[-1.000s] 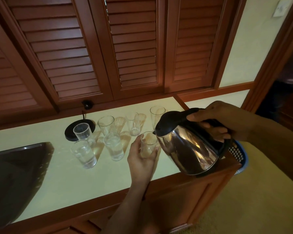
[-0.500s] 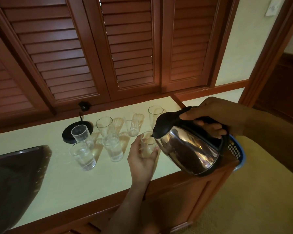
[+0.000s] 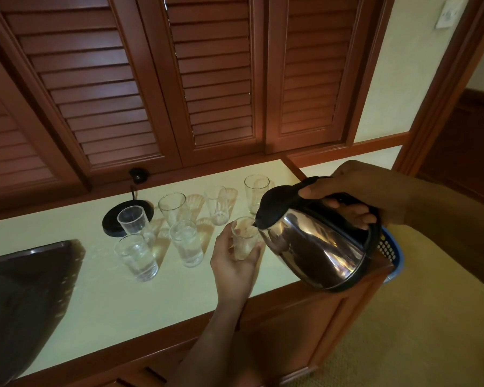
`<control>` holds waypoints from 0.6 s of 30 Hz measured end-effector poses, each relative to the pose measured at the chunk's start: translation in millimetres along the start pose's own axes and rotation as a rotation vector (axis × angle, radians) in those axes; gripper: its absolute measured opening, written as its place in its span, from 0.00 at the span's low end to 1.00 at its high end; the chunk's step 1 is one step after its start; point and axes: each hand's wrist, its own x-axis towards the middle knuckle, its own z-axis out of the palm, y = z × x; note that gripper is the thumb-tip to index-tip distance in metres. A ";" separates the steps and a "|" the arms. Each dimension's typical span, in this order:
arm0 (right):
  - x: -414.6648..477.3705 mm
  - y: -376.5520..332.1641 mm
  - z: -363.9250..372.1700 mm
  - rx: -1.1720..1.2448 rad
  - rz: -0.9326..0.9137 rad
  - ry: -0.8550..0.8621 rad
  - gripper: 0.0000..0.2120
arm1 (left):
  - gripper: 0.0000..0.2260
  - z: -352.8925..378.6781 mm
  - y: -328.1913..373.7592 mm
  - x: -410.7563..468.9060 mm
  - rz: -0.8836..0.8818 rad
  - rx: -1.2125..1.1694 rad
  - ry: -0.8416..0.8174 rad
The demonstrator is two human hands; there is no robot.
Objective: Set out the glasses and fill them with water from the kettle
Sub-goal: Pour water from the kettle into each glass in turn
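My left hand (image 3: 233,270) grips a clear glass (image 3: 244,238) standing on the pale counter (image 3: 101,297). My right hand (image 3: 366,191) holds the black handle of a shiny steel kettle (image 3: 313,247), tilted left with its spout at the rim of that glass. Two glasses with water stand to the left, one glass (image 3: 136,256) in front and another glass (image 3: 186,243) beside it. Several empty glasses (image 3: 172,208) stand in a row behind them. The kettle's black base (image 3: 115,222) lies at the back left.
A dark tray (image 3: 25,297) covers the counter's left end. Louvred wooden doors (image 3: 213,79) rise behind the counter. A blue basket (image 3: 393,255) sits just past the counter's right end, behind the kettle. Carpeted floor (image 3: 417,331) lies to the right.
The kettle has tipped a little further toward the glass held by my left hand. Both hands keep their grip.
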 end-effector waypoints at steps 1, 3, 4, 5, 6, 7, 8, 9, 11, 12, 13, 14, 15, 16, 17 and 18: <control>-0.1 0.3 -0.1 -0.002 0.001 0.002 0.22 | 0.30 0.0 0.5 0.0 0.009 -0.001 -0.001; 0.1 0.7 0.0 -0.006 0.003 0.003 0.22 | 0.29 0.1 0.7 -0.2 0.016 -0.007 -0.001; 0.4 0.6 0.1 -0.007 0.005 0.002 0.22 | 0.29 0.1 1.0 0.0 0.012 -0.010 0.001; 0.7 0.6 0.4 -0.005 0.008 0.000 0.22 | 0.28 0.2 1.3 0.0 0.005 -0.014 0.001; 1.2 0.2 0.5 -0.005 0.010 -0.002 0.22 | 0.28 0.4 1.8 0.6 0.003 -0.017 0.002; 1.1 -0.3 0.8 -0.006 0.012 -0.002 0.22 | 0.28 0.5 1.6 0.8 0.004 -0.016 0.002; 1.1 -0.8 1.0 -0.008 0.014 -0.003 0.22 | 0.28 0.4 1.6 0.6 0.009 -0.013 0.002; 0.8 -1.4 1.2 -0.011 0.014 -0.002 0.22 | 0.28 0.3 1.6 0.3 0.013 -0.009 0.002; 0.1 -2.5 1.5 -0.018 0.012 0.001 0.22 | 0.29 -0.1 1.2 0.3 0.017 -0.003 -0.001; -0.2 -2.8 1.6 -0.021 0.011 0.005 0.22 | 0.29 -0.3 0.6 0.5 0.020 -0.002 -0.001; -0.3 -3.0 1.6 -0.022 0.010 0.008 0.22 | 0.29 -0.3 -0.3 0.6 0.023 0.000 -0.001; -0.3 -2.9 1.5 -0.021 0.011 0.011 0.22 | 0.29 -0.2 -1.0 0.6 0.025 -0.001 -0.001; 0.0 -2.9 1.5 -0.019 0.011 0.011 0.22 | 0.29 -0.2 -1.6 0.8 0.024 -0.004 0.000; 0.3 -2.5 1.5 -0.018 0.013 0.010 0.22 | 0.29 -0.1 -1.8 0.8 0.022 -0.008 0.002; 0.4 -2.0 1.5 -0.016 0.014 0.008 0.23 | 0.29 -0.1 -2.2 1.0 0.019 -0.010 0.005; 0.5 -1.6 1.6 -0.016 0.014 0.007 0.23 | 0.29 0.0 -2.2 1.0 0.018 -0.009 0.006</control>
